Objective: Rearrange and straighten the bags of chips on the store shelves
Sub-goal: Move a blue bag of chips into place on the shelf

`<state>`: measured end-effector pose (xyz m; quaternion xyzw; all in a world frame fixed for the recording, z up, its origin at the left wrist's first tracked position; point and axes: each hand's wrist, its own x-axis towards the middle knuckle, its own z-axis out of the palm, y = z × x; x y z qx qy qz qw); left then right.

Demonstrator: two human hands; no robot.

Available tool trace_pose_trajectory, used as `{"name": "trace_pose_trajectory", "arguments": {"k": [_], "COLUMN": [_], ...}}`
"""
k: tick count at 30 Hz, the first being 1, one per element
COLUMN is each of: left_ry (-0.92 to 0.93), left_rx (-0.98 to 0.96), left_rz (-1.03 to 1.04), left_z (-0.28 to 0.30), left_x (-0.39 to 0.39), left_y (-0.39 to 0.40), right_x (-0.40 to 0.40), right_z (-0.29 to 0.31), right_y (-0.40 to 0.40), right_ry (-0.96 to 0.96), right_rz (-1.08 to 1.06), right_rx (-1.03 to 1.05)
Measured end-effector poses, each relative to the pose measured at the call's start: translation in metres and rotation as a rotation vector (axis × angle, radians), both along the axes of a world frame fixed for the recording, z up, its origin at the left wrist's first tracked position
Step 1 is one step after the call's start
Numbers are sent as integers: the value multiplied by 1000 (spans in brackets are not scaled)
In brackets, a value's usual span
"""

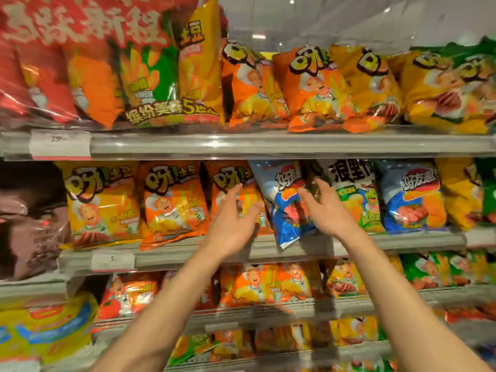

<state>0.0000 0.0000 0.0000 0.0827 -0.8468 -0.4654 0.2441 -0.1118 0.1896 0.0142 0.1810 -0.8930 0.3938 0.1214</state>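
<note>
left hand [233,222] spread, on orange bag [236,183]; right hand [328,210] spread at tilted blue bag [284,210], three o'clock of orange, overhanging middle shelf [171,257].

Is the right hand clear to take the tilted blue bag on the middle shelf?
Probably yes. The right hand is open right in front of the tilted blue bag, nothing between them; the left hand is beside it, over the orange bag.

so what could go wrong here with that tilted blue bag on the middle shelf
The tilted blue bag already hangs its lower corner over the shelf edge, so a nudge from the open left hand or right hand might tip it off. Straightening it could also push the neighbouring orange bag askew.
</note>
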Motion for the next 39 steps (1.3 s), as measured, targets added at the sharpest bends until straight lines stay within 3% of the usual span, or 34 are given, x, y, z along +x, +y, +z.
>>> {"name": "trace_pose_trajectory", "arguments": {"k": [4, 10, 15, 23, 29, 39], "left_ry": [-97, -94, -45, 91, 160, 251], "left_rx": [-20, -147, -219, -235, -204, 96], "left_rz": [-33, 98, 206, 172, 145, -105], "left_z": [-5, -18, -22, -10, -10, -21], "left_x": [-36, -65, -68, -64, -43, 7], "left_y": [36, 57, 64, 63, 46, 28], "right_x": [-30, -55, -63, -63, -38, 22], "right_z": [1, -8, -20, -24, -17, -24], "right_y": [12, 13, 12, 10, 1, -2], "right_ry": [-107, -206, -271, -246, -132, -107], "right_rz": [84, 187, 263, 301, 299, 312], "right_rx": [102, 104, 8, -209, -252, -372]}}
